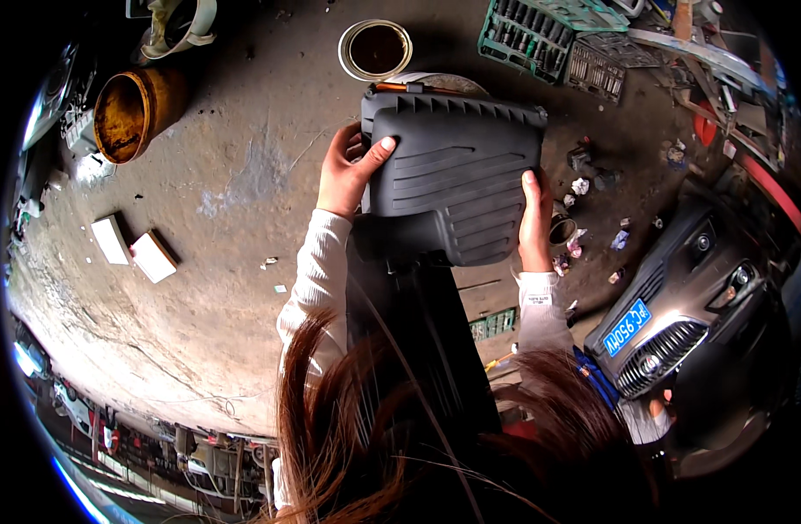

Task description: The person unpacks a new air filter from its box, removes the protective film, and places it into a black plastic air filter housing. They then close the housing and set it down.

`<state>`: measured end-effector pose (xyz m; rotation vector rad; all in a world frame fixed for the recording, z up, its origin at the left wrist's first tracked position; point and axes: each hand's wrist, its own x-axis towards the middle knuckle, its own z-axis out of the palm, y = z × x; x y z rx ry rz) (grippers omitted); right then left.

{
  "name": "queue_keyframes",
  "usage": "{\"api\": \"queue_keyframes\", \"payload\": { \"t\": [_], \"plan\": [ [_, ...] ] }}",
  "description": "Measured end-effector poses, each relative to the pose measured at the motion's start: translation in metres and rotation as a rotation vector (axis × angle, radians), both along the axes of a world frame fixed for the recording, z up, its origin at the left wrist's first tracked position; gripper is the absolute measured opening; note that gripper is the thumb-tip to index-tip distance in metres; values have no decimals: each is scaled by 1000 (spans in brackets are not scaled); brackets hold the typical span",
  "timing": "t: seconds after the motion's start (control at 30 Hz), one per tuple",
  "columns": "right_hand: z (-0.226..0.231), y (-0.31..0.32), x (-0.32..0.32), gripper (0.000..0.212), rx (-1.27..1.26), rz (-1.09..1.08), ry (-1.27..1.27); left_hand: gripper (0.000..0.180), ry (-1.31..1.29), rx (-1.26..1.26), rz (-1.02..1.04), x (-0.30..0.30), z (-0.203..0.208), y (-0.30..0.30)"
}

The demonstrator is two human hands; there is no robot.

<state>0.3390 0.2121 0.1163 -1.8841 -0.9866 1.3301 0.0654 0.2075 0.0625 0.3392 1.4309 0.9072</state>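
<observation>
Between my two hands I hold a black plastic air filter box point(453, 175), with ribs across its broad face and a row of teeth along its far edge. A strip of orange shows at that far edge, and a short duct juts out at the near left corner. My left hand point(352, 175) is closed on the left side, its thumb lying on the ribbed face. On the right side my right hand point(534, 223) grips the edge, thumb uppermost. Most of my fingers are hidden behind the box.
Beyond the box stand a round tub of dark liquid point(374, 50) and an open green socket set point(527, 39). A rusty bucket point(124, 118) sits at far left, two pale rectangular pieces point(151, 255) nearer. At right are crumpled scraps point(579, 186) and a dark car front point(680, 297).
</observation>
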Motion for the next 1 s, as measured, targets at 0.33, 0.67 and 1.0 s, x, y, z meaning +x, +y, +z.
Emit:
{"api": "queue_keyframes", "payload": {
  "t": [0.33, 0.67, 1.0],
  "plan": [
    [23, -50, -14, 85, 198, 220, -312, 79, -15, 46, -12, 6, 26, -4],
    [13, -56, -10, 86, 207, 169, -307, 66, 100, -18, -85, 1, 18, 13],
    [21, -46, -16, 82, 205, 141, -306, 14, 471, 380, -235, 6, -9, 65]
  ]
}}
